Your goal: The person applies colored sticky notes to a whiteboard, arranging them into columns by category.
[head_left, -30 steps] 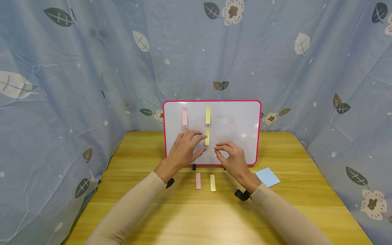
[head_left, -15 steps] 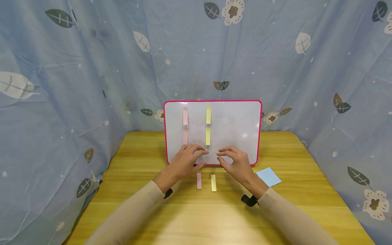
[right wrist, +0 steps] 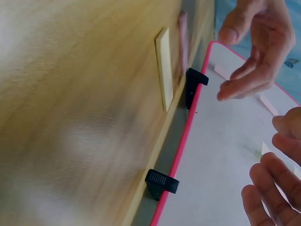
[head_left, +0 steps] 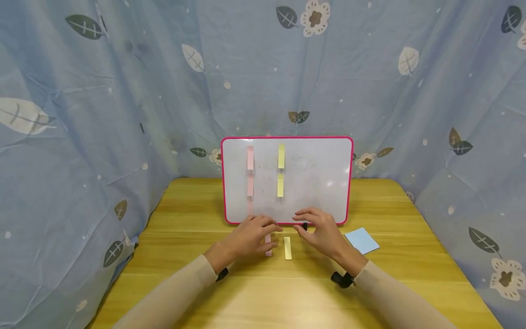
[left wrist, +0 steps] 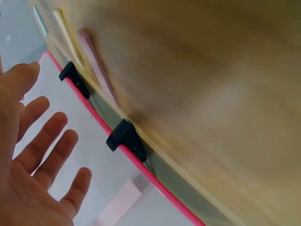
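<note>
My left hand (head_left: 250, 235) is in front of the whiteboard (head_left: 316, 183), partly covering a pad of narrow pink sticky notes (head_left: 268, 252) on the table. Its fingers are spread and hold nothing in the left wrist view. A yellow sticky-note pad (head_left: 287, 249) lies between my two hands. My right hand (head_left: 322, 232) hovers near the board's lower edge, fingers loosely bent and apart, holding nothing. On the board, a column of pink notes (head_left: 250, 185) runs down the left, the lowest partly hidden by my left hand. Two yellow notes (head_left: 280, 185) form a column beside it.
A square blue sticky-note pad (head_left: 362, 241) lies right of my right hand. Black feet (right wrist: 160, 182) support the pink-framed board on the wooden table (head_left: 271, 292). A patterned blue curtain (head_left: 246, 82) surrounds the table.
Both hands have come down from the board toward the table, the left uncovering the second and part of the third pink note. The right has also shifted slightly right.
</note>
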Tool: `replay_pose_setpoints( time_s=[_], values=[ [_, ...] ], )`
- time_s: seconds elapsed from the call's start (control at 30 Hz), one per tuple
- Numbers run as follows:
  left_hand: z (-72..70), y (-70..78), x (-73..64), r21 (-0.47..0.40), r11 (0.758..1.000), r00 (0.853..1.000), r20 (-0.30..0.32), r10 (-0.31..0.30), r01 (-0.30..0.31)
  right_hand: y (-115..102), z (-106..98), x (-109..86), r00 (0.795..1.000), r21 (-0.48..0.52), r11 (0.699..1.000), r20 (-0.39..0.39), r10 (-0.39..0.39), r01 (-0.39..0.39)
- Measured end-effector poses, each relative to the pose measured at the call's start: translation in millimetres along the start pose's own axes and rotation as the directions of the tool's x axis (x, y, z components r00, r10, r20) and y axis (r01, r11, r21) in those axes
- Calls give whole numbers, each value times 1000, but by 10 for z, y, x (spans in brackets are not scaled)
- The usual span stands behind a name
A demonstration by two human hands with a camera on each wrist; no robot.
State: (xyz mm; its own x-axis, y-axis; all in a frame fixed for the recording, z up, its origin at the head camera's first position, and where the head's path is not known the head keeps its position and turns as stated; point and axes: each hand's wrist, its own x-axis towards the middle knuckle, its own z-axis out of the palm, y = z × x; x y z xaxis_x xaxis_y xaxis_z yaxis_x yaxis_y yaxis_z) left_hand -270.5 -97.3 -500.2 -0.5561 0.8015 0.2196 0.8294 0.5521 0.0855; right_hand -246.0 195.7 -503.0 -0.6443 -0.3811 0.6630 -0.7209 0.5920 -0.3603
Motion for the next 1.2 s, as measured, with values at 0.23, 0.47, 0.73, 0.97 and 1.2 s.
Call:
replay_pose_setpoints(
  time_s=[0.23, 0.47, 0.73, 0.97, 1.2],
  values=[
    [73, 99, -14, 36, 999, 994, 110, -4, 0, -26, 3, -99, 996, 10, 999, 73, 43, -44],
    [83, 111, 9, 7, 1000, 988, 154, 21, -22, -13, 12, -103, 991, 6, 999, 126, 32, -33],
    [157, 113, 8, 25, 1000, 982, 190, 14, -19, 2, 44, -126, 982, 15, 999, 186, 33, -36],
    [154, 142, 10, 18, 1000, 980, 198, 14, -18, 6, 60, -166, 969, 7, 999, 242, 43, -46],
    [131, 158, 17, 8, 1000, 977, 212, 8, -10, -1, 69, -176, 935, -7, 997, 345, 78, -81]
  ],
)
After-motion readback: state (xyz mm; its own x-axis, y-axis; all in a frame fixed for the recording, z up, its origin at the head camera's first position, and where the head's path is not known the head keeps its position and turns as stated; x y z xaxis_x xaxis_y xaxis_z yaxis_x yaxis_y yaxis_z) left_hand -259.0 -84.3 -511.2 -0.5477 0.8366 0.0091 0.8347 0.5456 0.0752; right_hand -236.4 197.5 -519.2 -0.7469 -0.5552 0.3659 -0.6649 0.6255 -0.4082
